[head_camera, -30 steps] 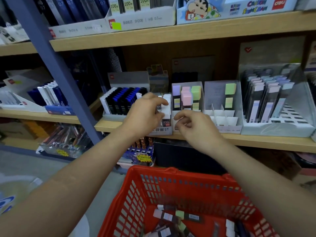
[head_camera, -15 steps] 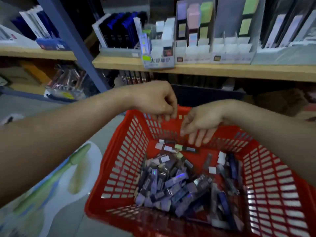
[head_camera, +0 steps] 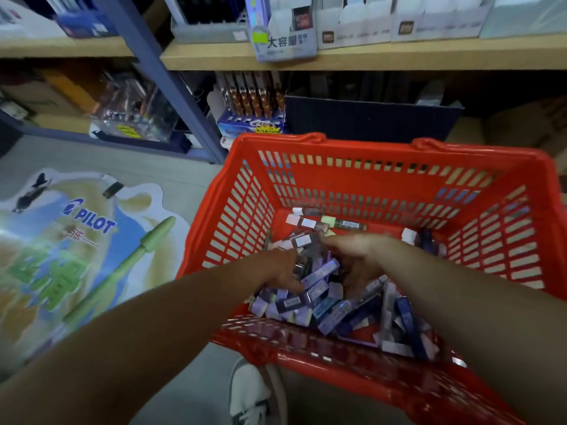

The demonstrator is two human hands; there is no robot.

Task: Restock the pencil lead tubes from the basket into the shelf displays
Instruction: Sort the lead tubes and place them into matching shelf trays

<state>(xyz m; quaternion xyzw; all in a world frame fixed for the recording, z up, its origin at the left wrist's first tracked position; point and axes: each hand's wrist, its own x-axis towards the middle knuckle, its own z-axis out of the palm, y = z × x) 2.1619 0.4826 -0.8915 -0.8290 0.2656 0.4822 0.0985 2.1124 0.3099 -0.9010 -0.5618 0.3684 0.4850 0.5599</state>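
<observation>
Both forearms reach down into red basket (head_camera: 368, 185) from near rim, wrists bent. L hand (head_camera: 280, 269) & R hand (head_camera: 359, 256) sit close together, knuckles up, fingers bent down into the pile of lead tubes (head_camera: 337, 305). Fingertips buried + blurred, so can't tell if either grasps a tube. Pile fills near/mid basket floor; tubes lie flat-ish, jumbled, long axes mixed, several by L hand running diag. near-left to far-right. Far row of tubes (head_camera: 319, 222) lies crosswise along back wall. Bare floor shows at far-right corner. Basket walls stand high round both hands. Shelf (head_camera: 368, 58) edge runs above far rim, w/ displays (head_camera: 352, 29) on top.
</observation>
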